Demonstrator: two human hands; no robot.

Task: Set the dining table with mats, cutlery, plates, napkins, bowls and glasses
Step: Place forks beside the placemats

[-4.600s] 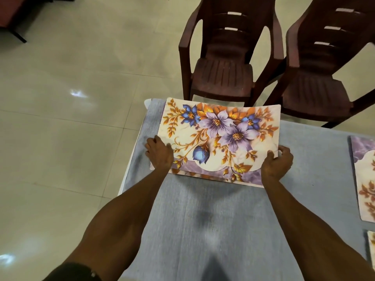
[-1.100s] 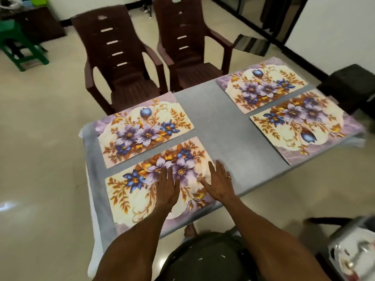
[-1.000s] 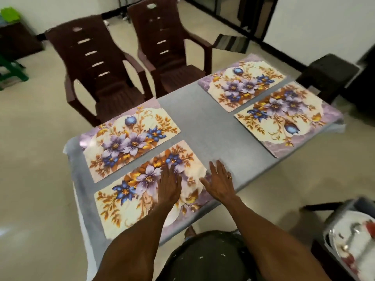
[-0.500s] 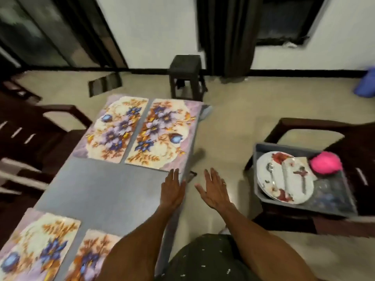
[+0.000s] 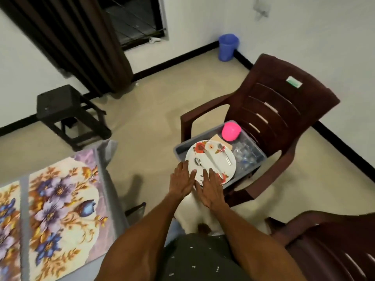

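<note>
- the counter [image 5: 113,201] fills the lower left, covered by a grey cloth, with a flowered mat [image 5: 60,211] flat at its near corner and the edge of a second mat [image 5: 8,218] just beside it at the left border.
- a brown plastic chair [image 5: 272,110] stands on the floor to the right of the counter, well apart from it.
- a grey tub [image 5: 229,184] sits on the chair seat.
- a white flowered plate [image 5: 221,167] lies on top of the tub's contents, with a spoon [image 5: 197,161], a knife [image 5: 211,160] and a fork [image 5: 224,155] lying on it.
- clear glasses [image 5: 246,156] sit in the tub to the right of the plate; a pink bowl [image 5: 231,131] lies upside down at the far end.
- left hand [image 5: 181,180]: grip wide open, fingers straight, holding nothing, fingertips at the plate's near-left rim.
- right hand [image 5: 211,189]: grip wide open, fingers straight, over the plate's near edge, holding nothing; whether it touches the plate i cannot tell.
</note>
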